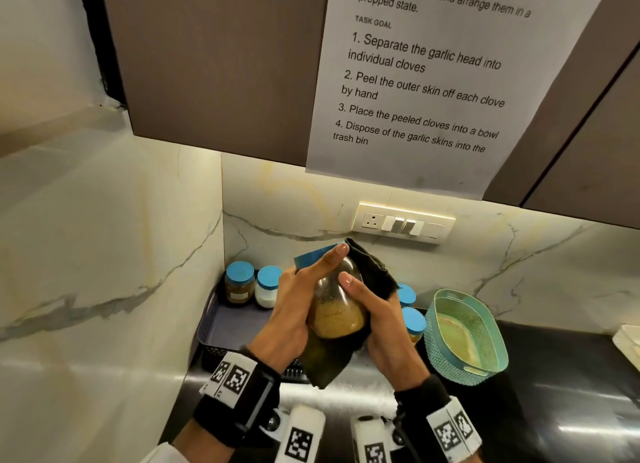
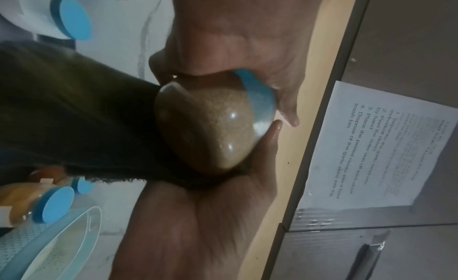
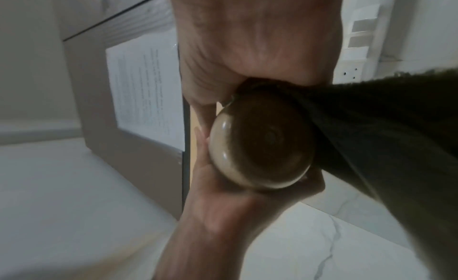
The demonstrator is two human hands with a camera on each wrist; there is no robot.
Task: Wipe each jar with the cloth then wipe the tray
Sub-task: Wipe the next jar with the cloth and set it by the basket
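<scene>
Gripping a blue-lidded glass jar [image 1: 336, 310] half full of tan grains, held tilted above the tray [image 1: 221, 327], left hand [image 1: 294, 310] curled round its side. Wrapping a dark cloth [image 1: 374, 272] about the jar, right hand [image 1: 384, 331] with fingers curled over cloth and glass.

A sheet [image 1: 426, 81] is hanging on the cabinet door [image 1: 214, 64] above the hands, reading: "Peel garlic cloves and arrange them in a prepped state. TASK GOAL 1. Separate the garlic head into individual cloves 2. Peel the outer skin off each clove by hand 3. Place the peeled cloves into a bowl 4. Dispose of the garlic skins into the trash bin".
</scene>
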